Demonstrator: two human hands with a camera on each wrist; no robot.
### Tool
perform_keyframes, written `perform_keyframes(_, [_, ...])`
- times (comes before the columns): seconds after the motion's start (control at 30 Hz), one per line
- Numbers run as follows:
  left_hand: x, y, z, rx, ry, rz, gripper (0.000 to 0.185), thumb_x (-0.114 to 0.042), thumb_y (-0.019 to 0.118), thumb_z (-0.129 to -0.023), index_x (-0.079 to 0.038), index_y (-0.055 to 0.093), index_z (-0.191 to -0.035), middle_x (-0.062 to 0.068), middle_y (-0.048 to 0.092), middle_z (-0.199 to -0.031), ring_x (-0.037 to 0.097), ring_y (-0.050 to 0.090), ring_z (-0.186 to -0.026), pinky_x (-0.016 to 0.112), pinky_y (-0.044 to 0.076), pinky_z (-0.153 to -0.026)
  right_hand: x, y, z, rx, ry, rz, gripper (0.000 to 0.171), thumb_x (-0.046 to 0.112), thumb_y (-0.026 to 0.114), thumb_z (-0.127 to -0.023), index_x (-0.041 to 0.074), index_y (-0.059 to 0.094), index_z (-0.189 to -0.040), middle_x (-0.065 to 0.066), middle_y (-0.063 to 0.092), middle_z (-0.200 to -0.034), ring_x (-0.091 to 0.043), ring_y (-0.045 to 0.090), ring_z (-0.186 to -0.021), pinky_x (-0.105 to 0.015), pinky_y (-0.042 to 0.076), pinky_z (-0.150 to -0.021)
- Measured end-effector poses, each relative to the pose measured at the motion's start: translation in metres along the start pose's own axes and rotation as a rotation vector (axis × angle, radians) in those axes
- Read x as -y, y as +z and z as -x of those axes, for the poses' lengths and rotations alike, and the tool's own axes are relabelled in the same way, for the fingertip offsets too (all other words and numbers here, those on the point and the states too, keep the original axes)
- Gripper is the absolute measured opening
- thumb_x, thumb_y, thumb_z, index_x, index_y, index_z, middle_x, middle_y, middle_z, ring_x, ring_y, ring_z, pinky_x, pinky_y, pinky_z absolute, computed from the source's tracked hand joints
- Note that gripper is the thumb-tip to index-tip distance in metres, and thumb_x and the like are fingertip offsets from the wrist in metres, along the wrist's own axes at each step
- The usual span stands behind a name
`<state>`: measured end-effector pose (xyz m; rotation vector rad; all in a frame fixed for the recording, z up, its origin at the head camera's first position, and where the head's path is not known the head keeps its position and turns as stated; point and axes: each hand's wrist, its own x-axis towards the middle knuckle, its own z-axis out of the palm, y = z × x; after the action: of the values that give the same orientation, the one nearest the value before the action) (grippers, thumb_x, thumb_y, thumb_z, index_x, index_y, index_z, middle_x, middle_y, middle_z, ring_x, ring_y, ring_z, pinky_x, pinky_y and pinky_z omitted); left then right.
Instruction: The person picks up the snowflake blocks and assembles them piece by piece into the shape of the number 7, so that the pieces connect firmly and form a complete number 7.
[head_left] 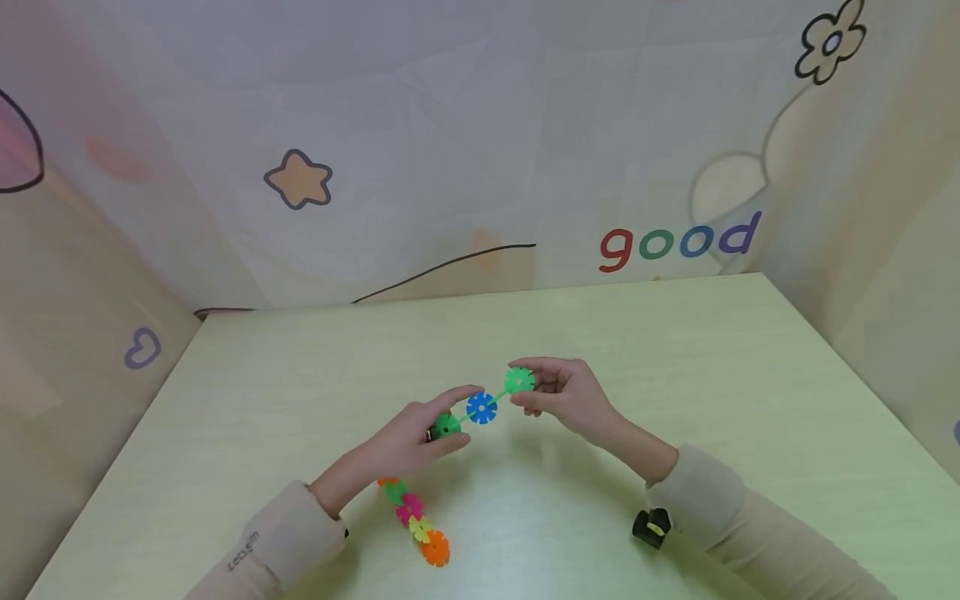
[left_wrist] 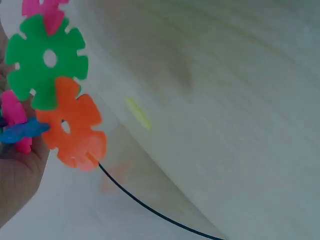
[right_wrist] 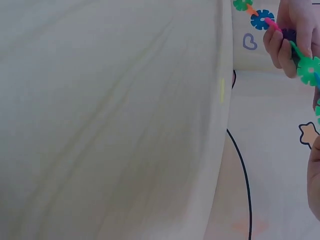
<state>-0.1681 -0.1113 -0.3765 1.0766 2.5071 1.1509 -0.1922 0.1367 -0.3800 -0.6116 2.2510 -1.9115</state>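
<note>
A chain of snowflake-shaped plastic discs (head_left: 482, 407) stretches between my two hands over the pale green table (head_left: 675, 375). My left hand (head_left: 450, 423) pinches a dark green disc (head_left: 446, 426) in the chain. My right hand (head_left: 522, 392) pinches the light green end disc (head_left: 520, 380), with a blue disc between the two. The rest of the chain (head_left: 411, 510) hangs below my left hand, ending in an orange disc (head_left: 435, 547) near the table. In the left wrist view, a green disc (left_wrist: 47, 60) and an orange disc (left_wrist: 75, 130) fill the left side. In the right wrist view, the left hand's fingers (right_wrist: 282, 42) show beside a green disc (right_wrist: 309, 70).
Printed fabric walls close in the table on three sides, with a star (head_left: 298, 179), the word "good" (head_left: 678, 242) and a flower (head_left: 828, 42). A small black device (head_left: 651, 527) sits at my right sleeve. The table's back edge (head_left: 480, 296) meets the fabric.
</note>
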Motion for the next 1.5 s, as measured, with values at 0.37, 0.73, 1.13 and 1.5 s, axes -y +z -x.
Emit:
perform_keyframes(0.37, [-0.004,0.004,-0.002,-0.086,-0.073,-0.002,0.045,-0.023,0.06,-0.09,-0.01,0.05,-0.133,0.003,0.053,-0.059,0.006,0.039,-0.042,0.021,0.037,-0.044,-0.003,0.006,0.006,0.039,-0.118,-0.024,0.042,0.003,0.069,-0.08,-0.01,0.057,-0.117,-0.013,0.067,-0.072,-0.016,0.064,-0.058,-0.03,0.055,-0.061])
perform_keyframes(0.73, [-0.005,0.002,0.001,-0.03,-0.08,0.148,0.044,-0.017,0.06,-0.09,-0.006,0.051,-0.131,0.0,0.049,-0.058,0.01,0.042,-0.041,0.02,0.033,-0.04,-0.001,0.013,0.01,0.057,-0.138,-0.056,0.038,0.001,0.067,-0.081,-0.013,0.057,-0.115,-0.021,0.065,-0.071,-0.014,0.064,-0.057,-0.032,0.055,-0.06])
perform_keyframes(1.13, [-0.005,-0.002,-0.001,-0.037,-0.074,0.131,0.045,-0.017,0.061,-0.089,-0.006,0.051,-0.131,-0.004,0.043,-0.052,0.01,0.041,-0.041,0.021,0.032,-0.04,0.0,0.014,0.009,0.064,-0.129,-0.005,0.041,0.0,0.067,-0.081,-0.011,0.056,-0.119,-0.019,0.066,-0.073,-0.015,0.065,-0.059,-0.031,0.055,-0.062])
perform_keyframes(1.5, [0.005,-0.009,0.006,-0.061,-0.136,0.13,0.046,-0.017,0.062,-0.089,-0.011,0.05,-0.133,0.001,0.048,-0.055,0.017,0.046,-0.042,0.023,0.039,-0.043,-0.003,0.006,0.005,0.071,-0.142,0.042,0.048,0.0,0.067,-0.081,-0.007,0.051,-0.126,-0.018,0.067,-0.078,-0.016,0.065,-0.061,-0.03,0.055,-0.063])
